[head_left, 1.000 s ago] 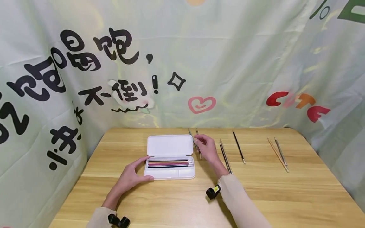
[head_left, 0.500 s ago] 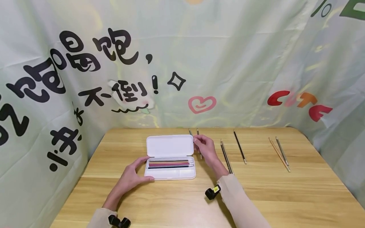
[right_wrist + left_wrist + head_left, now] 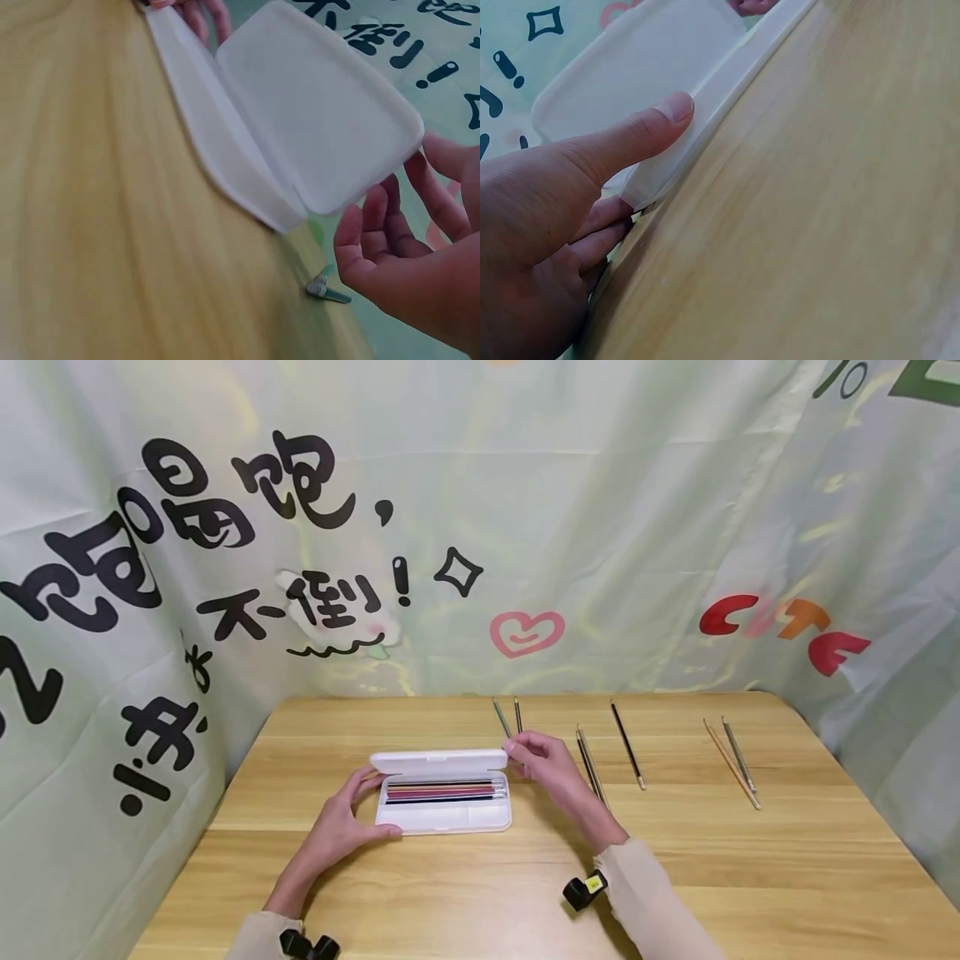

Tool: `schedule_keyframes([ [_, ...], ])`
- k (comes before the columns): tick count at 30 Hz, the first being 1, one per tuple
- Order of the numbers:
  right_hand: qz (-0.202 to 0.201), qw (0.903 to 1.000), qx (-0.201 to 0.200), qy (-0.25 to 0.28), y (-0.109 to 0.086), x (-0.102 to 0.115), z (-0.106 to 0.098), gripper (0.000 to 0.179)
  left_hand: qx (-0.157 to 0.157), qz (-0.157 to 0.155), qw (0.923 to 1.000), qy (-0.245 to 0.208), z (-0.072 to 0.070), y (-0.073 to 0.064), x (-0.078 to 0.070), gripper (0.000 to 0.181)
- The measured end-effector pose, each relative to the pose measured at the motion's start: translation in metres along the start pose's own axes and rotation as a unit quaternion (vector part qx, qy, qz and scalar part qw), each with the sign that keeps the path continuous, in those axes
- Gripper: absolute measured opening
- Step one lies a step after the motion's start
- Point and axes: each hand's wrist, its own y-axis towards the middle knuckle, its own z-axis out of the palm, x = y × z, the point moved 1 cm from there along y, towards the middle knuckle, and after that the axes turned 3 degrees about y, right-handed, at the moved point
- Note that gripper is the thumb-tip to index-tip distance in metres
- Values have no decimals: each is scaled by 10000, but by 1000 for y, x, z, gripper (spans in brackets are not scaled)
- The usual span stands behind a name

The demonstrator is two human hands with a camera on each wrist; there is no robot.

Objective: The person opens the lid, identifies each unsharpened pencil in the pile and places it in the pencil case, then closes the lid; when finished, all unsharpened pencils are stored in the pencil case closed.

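Note:
A white pencil case [image 3: 423, 817] lies on the table in the head view, with several pencils [image 3: 438, 792] in its upper compartment. Its hinged lid [image 3: 438, 763] stands partly raised. My left hand [image 3: 337, 822] holds the case's left end, thumb on the front edge and fingers towards the back. At the lid's right edge, my right hand [image 3: 553, 770] pinches it; the right wrist view shows the lid [image 3: 322, 105] tilted up between thumb and fingers. In the left wrist view, my thumb lies against the white front wall of the case [image 3: 705, 127].
Behind my right hand lie two pencils, one greenish [image 3: 501, 717] and one dark [image 3: 518, 714]. Further right are a pair of pencils [image 3: 591, 768], a black pencil [image 3: 627, 743], and a tan pencil [image 3: 731, 764] beside a grey one [image 3: 740, 758]. A printed curtain [image 3: 630, 543] hangs behind the wooden table [image 3: 450, 902].
The lid, lying back flat before, has swung upward and forward, with my right hand on its right edge. My left hand stays at the case's left end.

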Motion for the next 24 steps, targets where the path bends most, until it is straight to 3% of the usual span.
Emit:
schedule_keyframes([
  [6, -412, 9918, 701, -986, -15, -5, -4, 31, 110, -24, 9997, -208, 2, -1, 8, 97],
  [11, -929, 9736, 994, -1835, -29, 4, -1, 38, 177, 62, 9994, -293, 1, -2, 6, 92],
  [17, -941, 9543, 1300, -2519, -33, -2, -1, 53, 233, 135, 9996, -113, 1, -1, 7, 91],
  [24, -779, 9489, 1474, -2678, -37, -10, -2, 67, 285, 198, 9992, 173, 0, -2, 8, 92],
])
